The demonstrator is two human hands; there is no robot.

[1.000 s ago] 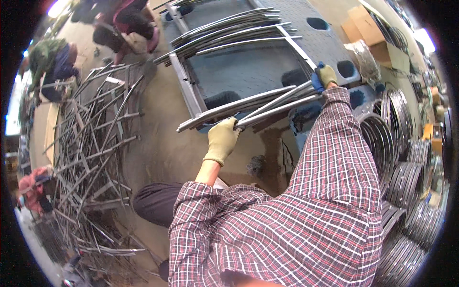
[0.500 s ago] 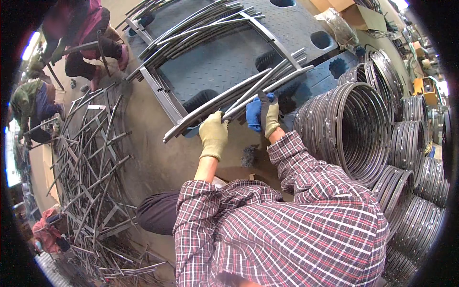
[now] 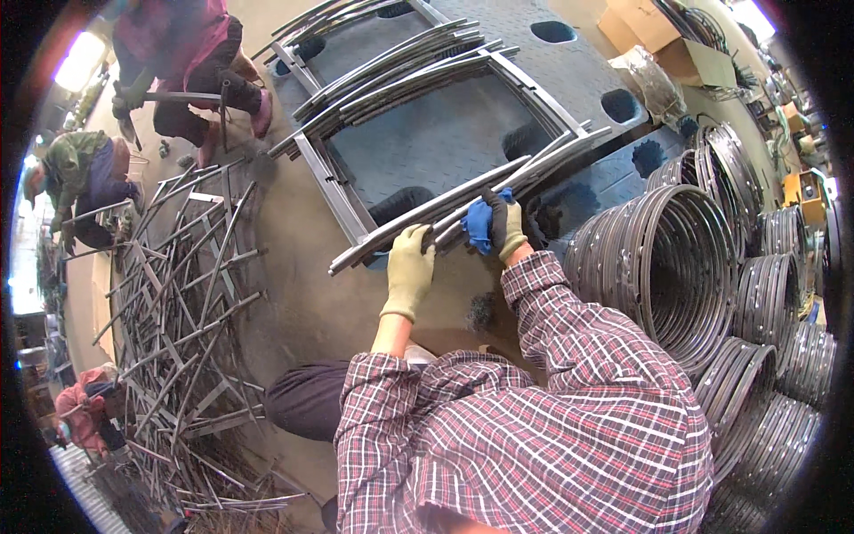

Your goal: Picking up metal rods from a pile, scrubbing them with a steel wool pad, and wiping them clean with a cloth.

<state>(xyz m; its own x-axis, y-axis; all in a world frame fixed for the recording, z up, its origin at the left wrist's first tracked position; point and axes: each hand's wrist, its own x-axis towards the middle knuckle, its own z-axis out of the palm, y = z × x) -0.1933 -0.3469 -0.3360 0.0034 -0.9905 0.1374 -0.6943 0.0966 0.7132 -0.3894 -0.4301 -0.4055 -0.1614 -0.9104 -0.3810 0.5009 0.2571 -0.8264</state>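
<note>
My left hand (image 3: pixel 411 271), in a pale yellow work glove, is closed at the near edge of a bundle of grey metal tubes (image 3: pixel 463 198), its fingertips curled over one tube. To its right, my right hand (image 3: pixel 505 230), in a yellow glove with dark fingers, grips a bunched blue cloth (image 3: pixel 479 224) against the same tubes. The cloth and fingers hide the stretch of tube beneath them. These tubes lie across flat metal crossbars (image 3: pixel 338 191), which rest on a blue textured plastic pallet (image 3: pixel 418 133).
Stacked metal hoops (image 3: pixel 654 267) stand close on my right. A tangled heap of metal frames (image 3: pixel 182 303) covers the floor at left. Beyond it are a person in pink (image 3: pixel 191 44), one in camouflage (image 3: pixel 84 169) and another (image 3: pixel 84 414). Cardboard boxes (image 3: pixel 676 40) sit at the far right.
The whole view has shifted, so the pallet and tubes appear lower and farther right. Both hands stay at the tubes, the right still with the blue cloth. The person in pink has moved slightly.
</note>
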